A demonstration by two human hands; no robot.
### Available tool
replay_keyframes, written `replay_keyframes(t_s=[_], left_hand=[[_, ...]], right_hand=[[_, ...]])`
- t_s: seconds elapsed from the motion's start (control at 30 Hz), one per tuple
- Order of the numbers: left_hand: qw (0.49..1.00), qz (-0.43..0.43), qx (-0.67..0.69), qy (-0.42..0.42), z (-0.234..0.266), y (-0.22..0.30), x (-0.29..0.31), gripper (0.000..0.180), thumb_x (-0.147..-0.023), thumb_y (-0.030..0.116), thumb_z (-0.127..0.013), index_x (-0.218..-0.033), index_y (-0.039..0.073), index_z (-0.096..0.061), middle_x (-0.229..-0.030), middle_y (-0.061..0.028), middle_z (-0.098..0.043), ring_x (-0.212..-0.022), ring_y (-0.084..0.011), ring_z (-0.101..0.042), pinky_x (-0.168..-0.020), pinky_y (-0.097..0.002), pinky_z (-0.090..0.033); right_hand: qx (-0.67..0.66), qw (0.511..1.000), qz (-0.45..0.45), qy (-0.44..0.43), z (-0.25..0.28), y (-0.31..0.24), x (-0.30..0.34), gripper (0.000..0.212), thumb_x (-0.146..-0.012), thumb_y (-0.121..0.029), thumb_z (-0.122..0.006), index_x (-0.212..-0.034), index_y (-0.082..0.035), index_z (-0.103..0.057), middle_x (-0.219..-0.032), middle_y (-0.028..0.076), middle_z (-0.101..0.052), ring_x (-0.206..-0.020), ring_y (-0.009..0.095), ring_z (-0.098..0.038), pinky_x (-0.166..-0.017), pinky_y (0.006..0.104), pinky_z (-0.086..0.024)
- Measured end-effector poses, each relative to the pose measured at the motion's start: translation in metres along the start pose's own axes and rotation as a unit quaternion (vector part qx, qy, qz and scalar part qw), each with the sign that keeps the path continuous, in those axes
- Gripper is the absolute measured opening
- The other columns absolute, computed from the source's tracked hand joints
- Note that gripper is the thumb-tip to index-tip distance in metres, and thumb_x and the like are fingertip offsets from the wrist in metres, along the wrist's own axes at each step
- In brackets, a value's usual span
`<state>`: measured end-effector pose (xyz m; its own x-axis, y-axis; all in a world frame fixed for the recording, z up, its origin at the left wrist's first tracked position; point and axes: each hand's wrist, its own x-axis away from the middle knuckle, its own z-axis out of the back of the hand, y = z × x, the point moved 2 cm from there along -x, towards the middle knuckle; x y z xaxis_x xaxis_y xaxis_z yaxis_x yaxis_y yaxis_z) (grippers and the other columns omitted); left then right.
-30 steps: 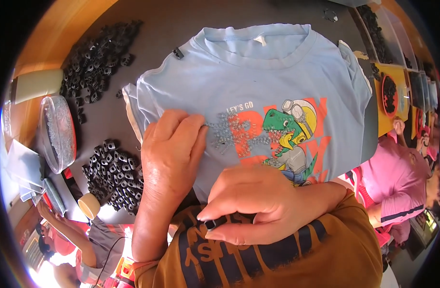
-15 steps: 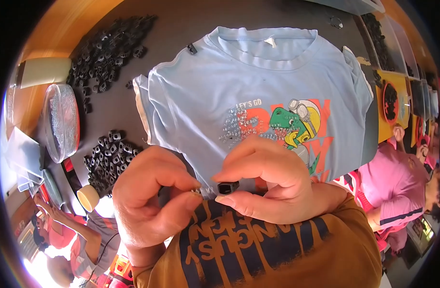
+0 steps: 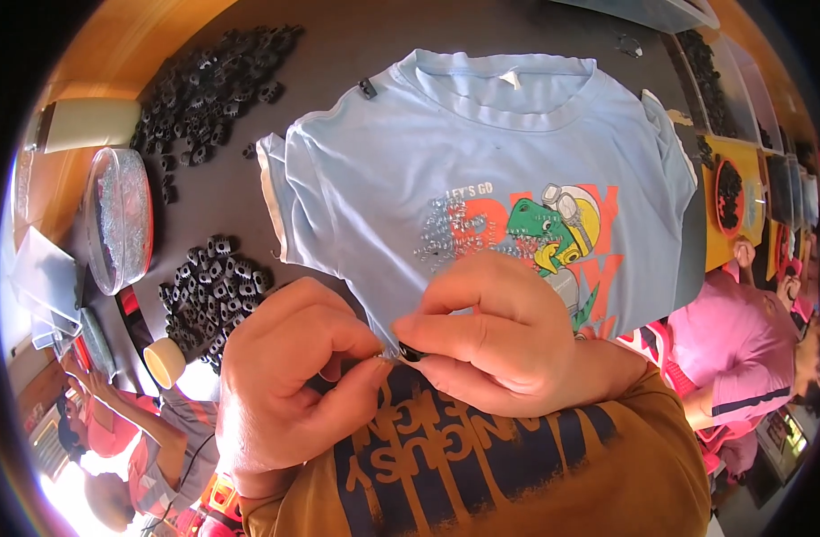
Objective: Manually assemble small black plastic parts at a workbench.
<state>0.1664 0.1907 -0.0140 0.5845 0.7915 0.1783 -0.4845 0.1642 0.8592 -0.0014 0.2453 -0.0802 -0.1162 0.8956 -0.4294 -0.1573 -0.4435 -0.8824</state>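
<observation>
Close in front of me, my right hand pinches a small black plastic piece between thumb and forefinger. My left hand pinches a tiny shiny piece, which looks like a small metal spring, right against the black piece's near end. Fingers hide most of both parts. Beyond my hands a light blue T-shirt lies spread on the dark table. On its printed front sits a scatter of tiny shiny spring-like pieces.
Black plastic pieces form a near heap and a far heap at the left. Beside them are a round clear container of shiny bits and a yellow cup. People sit at both sides, one in a pink shirt.
My hands have come together: the shiny piece in my left fingers now meets the black piece, and my right fingers cover more of it. The view has shifted slightly.
</observation>
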Motion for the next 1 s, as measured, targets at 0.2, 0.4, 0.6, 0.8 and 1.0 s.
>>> replay_keyframes(t_s=[0.2,0.4,0.6,0.8,1.0], left_hand=[[1.0,-0.003,-0.024,-0.003,-0.004,-0.002,-0.001,0.013,-0.066,-0.002,-0.07,-0.076,0.002,-0.062,-0.072,-0.0064,-0.055,-0.055,-0.0143,-0.051,-0.046,-0.0244,-0.039],[1.0,-0.003,-0.024,-0.011,-0.004,0.001,0.002,0.013,-0.067,0.001,-0.073,-0.075,0.002,-0.063,-0.071,-0.007,-0.055,-0.058,-0.0167,-0.052,-0.049,-0.0268,-0.04],[0.999,-0.007,0.021,0.05,0.003,-0.006,0.002,0.012,-0.07,0.006,-0.073,-0.077,0.001,-0.064,-0.072,-0.0085,-0.056,-0.066,-0.02,-0.054,-0.059,-0.0298,-0.042],[0.999,-0.004,0.045,0.012,-0.003,-0.004,0.001,0.012,-0.071,0.005,-0.074,-0.077,0.001,-0.064,-0.069,-0.0073,-0.055,-0.06,-0.0159,-0.052,-0.051,-0.0251,-0.041],[0.998,-0.038,0.032,-0.03,0.0,-0.01,-0.006,0.009,-0.072,0.003,-0.072,-0.077,0.001,-0.064,-0.067,-0.0056,-0.055,-0.06,-0.0179,-0.052,-0.05,-0.0287,-0.04]], right_hand=[[0.043,0.999,0.033,0.006,-0.004,0.002,0.004,0.039,-0.06,-0.002,-0.075,-0.097,-0.005,-0.063,-0.088,0.007,-0.057,-0.072,0.024,-0.055,-0.061,0.0338,-0.045],[0.018,1.0,0.008,-0.015,-0.002,-0.001,0.002,0.039,-0.06,-0.002,-0.075,-0.097,-0.005,-0.063,-0.088,0.007,-0.057,-0.075,0.025,-0.056,-0.063,0.0338,-0.045],[-0.011,0.999,-0.032,-0.019,0.0,-0.002,0.0,0.037,-0.061,-0.002,-0.076,-0.096,-0.005,-0.063,-0.087,0.007,-0.058,-0.073,0.025,-0.057,-0.063,0.034,-0.045],[-0.014,0.999,-0.024,-0.017,0.0,-0.002,-0.002,0.037,-0.061,-0.001,-0.076,-0.096,-0.004,-0.063,-0.086,0.007,-0.058,-0.071,0.025,-0.057,-0.062,0.0338,-0.045],[-0.008,1.0,-0.01,-0.027,0.0,-0.002,-0.002,0.038,-0.061,-0.001,-0.076,-0.096,-0.004,-0.063,-0.085,0.007,-0.058,-0.067,0.024,-0.056,-0.057,0.0337,-0.044]])
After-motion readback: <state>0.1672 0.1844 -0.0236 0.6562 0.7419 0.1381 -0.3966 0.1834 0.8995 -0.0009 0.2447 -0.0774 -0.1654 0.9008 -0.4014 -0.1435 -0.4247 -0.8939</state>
